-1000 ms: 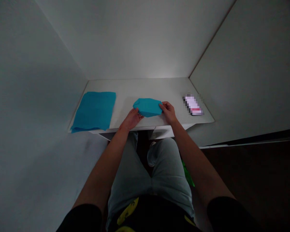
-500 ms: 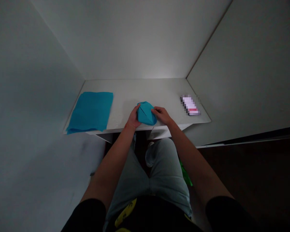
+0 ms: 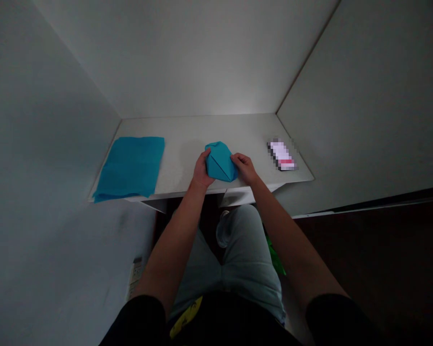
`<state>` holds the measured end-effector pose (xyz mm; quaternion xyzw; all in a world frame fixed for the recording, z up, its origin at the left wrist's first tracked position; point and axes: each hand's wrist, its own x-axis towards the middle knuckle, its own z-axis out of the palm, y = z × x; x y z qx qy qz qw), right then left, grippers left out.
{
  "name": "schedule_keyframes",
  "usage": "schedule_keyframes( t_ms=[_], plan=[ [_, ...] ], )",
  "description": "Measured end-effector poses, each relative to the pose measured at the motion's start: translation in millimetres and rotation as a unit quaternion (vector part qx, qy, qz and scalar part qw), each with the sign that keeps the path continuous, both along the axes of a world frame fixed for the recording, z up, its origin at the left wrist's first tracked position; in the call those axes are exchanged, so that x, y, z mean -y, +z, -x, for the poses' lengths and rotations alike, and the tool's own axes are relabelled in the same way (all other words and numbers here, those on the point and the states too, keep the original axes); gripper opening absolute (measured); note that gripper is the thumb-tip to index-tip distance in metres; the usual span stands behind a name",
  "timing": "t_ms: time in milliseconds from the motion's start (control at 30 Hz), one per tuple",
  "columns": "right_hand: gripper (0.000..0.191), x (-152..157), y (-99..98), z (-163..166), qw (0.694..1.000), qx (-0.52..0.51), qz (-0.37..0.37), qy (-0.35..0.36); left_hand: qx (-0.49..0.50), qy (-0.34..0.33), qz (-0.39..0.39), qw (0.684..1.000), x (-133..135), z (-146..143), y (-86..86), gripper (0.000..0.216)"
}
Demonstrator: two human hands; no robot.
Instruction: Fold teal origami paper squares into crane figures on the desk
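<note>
A folded blue cloth (image 3: 219,162), made into a compact, many-sided bundle with a diagonal crease across its face, is held up over the front of the white desk. My left hand (image 3: 202,169) grips its left side, thumb on the face and fingers behind. On the right edge, my right hand (image 3: 244,166) pinches the bundle between thumb and curled fingers. The fingers behind the bundle are hidden. Flat on the desk's left end lies a stack of blue cloth sheets (image 3: 132,166), apart from both hands.
The white desk (image 3: 187,129) stands against walls at the back and both sides. A phone (image 3: 282,154), blurred by pixelation, lies at its right end. A wall socket (image 3: 135,271) is low on the left. Something green (image 3: 275,254) sits below, beside my right leg.
The folded cloth has been tilted, so its diagonal crease and flat face show more. Both hands stay on it, and my right hand has shifted slightly along its edge.
</note>
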<state>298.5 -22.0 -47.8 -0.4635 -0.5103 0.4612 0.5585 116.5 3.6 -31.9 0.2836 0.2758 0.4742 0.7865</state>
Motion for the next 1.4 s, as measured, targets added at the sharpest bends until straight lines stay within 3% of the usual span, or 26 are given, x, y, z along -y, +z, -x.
schedule_keyframes(
  t_ms=[167,467,700,967,1167,1400],
  plan=[
    [0.070,-2,-5.3,-2,1.000,-0.020,-0.016,0.013,-0.010,-0.042,0.008,0.999,7,-4,10.8,0.061],
    [0.074,-1,-4.0,-3,0.999,-0.027,-0.022,0.006,-0.053,-0.052,0.006,0.997,12,-11,27.8,0.048],
    [0.073,-1,-1.0,-2,0.999,-0.034,-0.012,-0.037,0.000,-0.044,-0.018,0.999,21,-7,37.1,0.046],
    [0.076,-2,1.3,0,0.999,-0.039,-0.021,-0.033,-0.004,-0.022,-0.055,0.998,28,-25,30.8,0.031],
    [0.076,-3,-0.6,-3,0.998,-0.040,-0.013,-0.046,-0.071,0.036,-0.090,0.993,23,-21,22.8,0.035],
    [0.076,-9,-7.9,-6,0.989,-0.080,-0.042,-0.120,-0.223,0.231,-0.108,0.941,-9,9,19.3,0.031]
  ],
)
